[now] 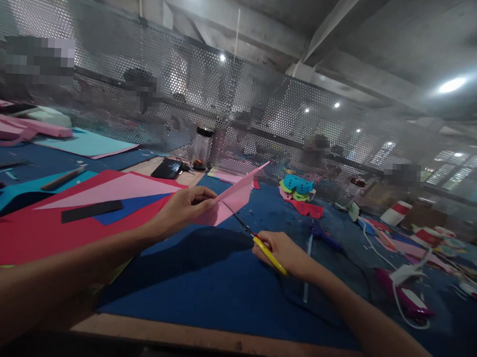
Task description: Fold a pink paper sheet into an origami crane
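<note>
My left hand (189,205) pinches a folded sheet of pink paper (237,200) and holds it up above the blue mat (201,283). In my right hand (278,250) is a pair of scissors (268,254) with yellow handles, fingers closed round them. The dark blades reach up and left to the lower edge of the pink paper, close to my left fingertips. Whether the blades are parted there is too small to tell.
Red sheets (23,231) with a black strip (92,211) lie at left. Behind stand a phone (167,168), a jar (202,147) and a perforated screen (258,115). Rightward are cut-out masks (298,187), a blue glue gun (325,236) and a purple glue gun (404,296) with cords.
</note>
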### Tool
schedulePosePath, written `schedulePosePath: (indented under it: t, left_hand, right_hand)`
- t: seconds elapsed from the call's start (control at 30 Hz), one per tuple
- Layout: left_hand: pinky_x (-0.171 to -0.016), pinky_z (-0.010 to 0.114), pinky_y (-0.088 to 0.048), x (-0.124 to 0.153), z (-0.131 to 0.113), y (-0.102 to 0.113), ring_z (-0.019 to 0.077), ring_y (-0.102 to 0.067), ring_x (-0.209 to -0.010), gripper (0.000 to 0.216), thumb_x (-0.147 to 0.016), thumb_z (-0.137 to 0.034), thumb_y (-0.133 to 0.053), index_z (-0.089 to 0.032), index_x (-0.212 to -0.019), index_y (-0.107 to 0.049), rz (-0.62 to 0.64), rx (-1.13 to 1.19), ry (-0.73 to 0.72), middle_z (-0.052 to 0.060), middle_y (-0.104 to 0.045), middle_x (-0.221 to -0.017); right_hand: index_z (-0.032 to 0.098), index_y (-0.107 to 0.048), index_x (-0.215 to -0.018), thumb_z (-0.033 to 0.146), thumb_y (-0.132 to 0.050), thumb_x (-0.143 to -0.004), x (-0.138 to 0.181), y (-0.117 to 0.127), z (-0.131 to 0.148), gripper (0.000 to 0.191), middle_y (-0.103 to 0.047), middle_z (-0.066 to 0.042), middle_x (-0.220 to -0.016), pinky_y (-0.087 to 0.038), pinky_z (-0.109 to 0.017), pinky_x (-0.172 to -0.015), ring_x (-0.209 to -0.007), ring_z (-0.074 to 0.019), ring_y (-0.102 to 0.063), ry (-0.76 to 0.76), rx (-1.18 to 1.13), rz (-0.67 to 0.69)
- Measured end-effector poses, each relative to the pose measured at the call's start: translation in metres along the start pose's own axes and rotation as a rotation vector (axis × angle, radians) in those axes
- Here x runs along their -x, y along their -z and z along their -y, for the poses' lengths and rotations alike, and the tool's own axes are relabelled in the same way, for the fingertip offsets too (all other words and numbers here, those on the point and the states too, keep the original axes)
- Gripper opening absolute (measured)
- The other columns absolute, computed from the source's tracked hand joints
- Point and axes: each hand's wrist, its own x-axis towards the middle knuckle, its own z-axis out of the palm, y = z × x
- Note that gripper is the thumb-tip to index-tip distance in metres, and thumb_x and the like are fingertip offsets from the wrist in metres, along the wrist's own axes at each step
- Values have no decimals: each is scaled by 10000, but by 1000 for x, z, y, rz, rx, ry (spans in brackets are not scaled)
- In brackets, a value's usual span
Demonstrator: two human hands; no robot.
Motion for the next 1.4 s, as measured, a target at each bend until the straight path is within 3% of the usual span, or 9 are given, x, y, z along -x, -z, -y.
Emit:
schedulePosePath:
  t: [0.23, 0.83, 1.2, 1.4]
  left_hand:
    - [-577, 253, -438, 1, -4, 0, 156, -616, -669, 312, -849, -459, -667, -178, -973, -717, -8, -54, -12, 26, -727, -794]
    - [-581, 248, -426, -1, 1, 1, 136, -597, -664, 247, -861, -399, -672, -185, -976, -711, 6, -10, -6, 21, -722, -794]
    - [-556, 238, -410, 1, -8, -1, 140, -591, -640, 313, -831, -456, -680, -168, -948, -714, -1, -48, 9, 6, -699, -743]
    - [-540, 230, -402, 1, -5, 0, 135, -589, -629, 292, -853, -445, -674, -175, -957, -711, 0, -47, 6, 14, -705, -747]
  right_hand:
    - [195, -486, -726, 301, -610, -878, -1, -1, -2, 223, -517, 32, -689, -268, -240, -591, -633, -110, -449, -4, 6, -2]
    - [193, -496, -740, 324, -611, -893, -1, 1, -1, 232, -532, 21, -708, -287, -236, -588, -644, -114, -457, -4, 12, 9]
    - [169, -653, -994, 362, -545, -967, 5, 7, 9, 223, -699, -67, -886, -385, -262, -655, -741, -174, -609, -11, 40, 130]
    - [172, -660, -1010, 361, -549, -966, 5, 9, 10, 224, -708, -75, -898, -401, -272, -667, -751, -185, -623, -32, 54, 149]
